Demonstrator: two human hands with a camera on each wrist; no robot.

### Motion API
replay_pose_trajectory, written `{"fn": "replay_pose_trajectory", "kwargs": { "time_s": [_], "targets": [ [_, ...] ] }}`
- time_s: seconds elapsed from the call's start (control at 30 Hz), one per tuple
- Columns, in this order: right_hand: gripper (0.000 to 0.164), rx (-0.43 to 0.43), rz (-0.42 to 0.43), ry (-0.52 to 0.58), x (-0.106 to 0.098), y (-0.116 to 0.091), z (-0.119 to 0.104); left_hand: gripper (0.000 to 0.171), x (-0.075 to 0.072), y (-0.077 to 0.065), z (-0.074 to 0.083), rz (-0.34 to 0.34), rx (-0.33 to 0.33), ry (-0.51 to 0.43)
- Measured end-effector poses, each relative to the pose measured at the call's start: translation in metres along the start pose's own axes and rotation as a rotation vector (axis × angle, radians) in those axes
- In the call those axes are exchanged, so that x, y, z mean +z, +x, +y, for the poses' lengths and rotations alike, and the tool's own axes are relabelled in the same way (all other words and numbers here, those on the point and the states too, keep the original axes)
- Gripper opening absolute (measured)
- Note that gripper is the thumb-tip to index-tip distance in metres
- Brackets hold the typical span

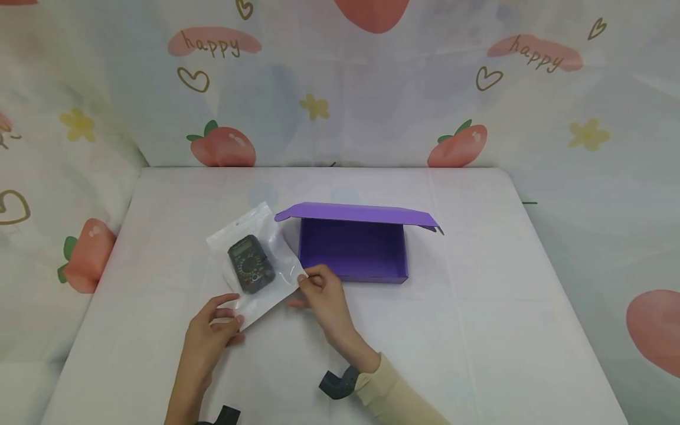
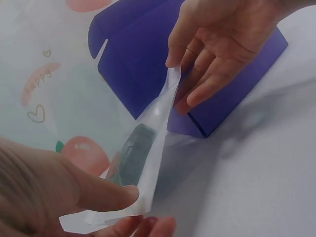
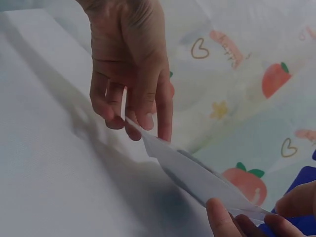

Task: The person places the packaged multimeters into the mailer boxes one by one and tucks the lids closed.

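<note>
While pinching the near corner of a white plastic bag with the left hand, also pinches its right corner with the right hand, narrow in both grips! Holds it raised over the table, just left of the purple box, and shows a dark multimeter through the front.

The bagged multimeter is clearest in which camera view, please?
The head view: the multimeter faces the camera, dial and display visible through the bag. The left wrist view shows it obliquely and hazily; the right wrist view, only a dark sliver along the bag's edge.
</note>
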State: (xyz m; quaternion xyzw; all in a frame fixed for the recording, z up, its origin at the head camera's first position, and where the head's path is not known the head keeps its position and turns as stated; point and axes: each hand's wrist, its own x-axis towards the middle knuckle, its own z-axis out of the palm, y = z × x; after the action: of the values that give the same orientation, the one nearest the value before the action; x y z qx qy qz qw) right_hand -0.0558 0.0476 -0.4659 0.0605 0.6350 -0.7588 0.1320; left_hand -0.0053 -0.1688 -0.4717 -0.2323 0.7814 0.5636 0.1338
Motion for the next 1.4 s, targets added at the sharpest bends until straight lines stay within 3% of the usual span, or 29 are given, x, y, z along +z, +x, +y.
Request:
{"fn": "replay_pose_trajectory", "kwargs": {
  "time_s": [0.23,0.47,0.73,0.93,1.1,1.23,1.4],
  "targets": [
    [0.021,-0.020,0.006,0.022,-0.001,0.000,-0.001,0.050,0.002,-0.004,0.006,-0.002,0.017,0.163],
    [0.019,-0.024,-0.006,0.023,-0.001,-0.001,-0.001,0.048,0.000,-0.006,0.012,0.018,0.138,0.457],
    [0.019,-0.038,-0.018,0.037,-0.003,-0.001,0.003,0.044,-0.009,-0.004,0.024,0.044,0.189,0.609],
    [0.019,-0.036,-0.010,0.060,-0.004,0.001,0.005,0.043,-0.027,0.009,0.040,0.078,0.258,0.675],
    [0.019,-0.033,0.000,0.074,-0.006,0.003,0.006,0.038,-0.040,0.027,0.053,0.113,0.400,0.677],
    [0.018,-0.033,0.008,0.086,-0.006,0.004,0.007,0.034,-0.046,0.049,0.058,0.132,0.522,0.619],
    [0.018,-0.047,0.003,0.089,-0.005,0.004,0.009,0.038,-0.052,0.082,0.058,0.106,0.659,0.548]
  ]
}}
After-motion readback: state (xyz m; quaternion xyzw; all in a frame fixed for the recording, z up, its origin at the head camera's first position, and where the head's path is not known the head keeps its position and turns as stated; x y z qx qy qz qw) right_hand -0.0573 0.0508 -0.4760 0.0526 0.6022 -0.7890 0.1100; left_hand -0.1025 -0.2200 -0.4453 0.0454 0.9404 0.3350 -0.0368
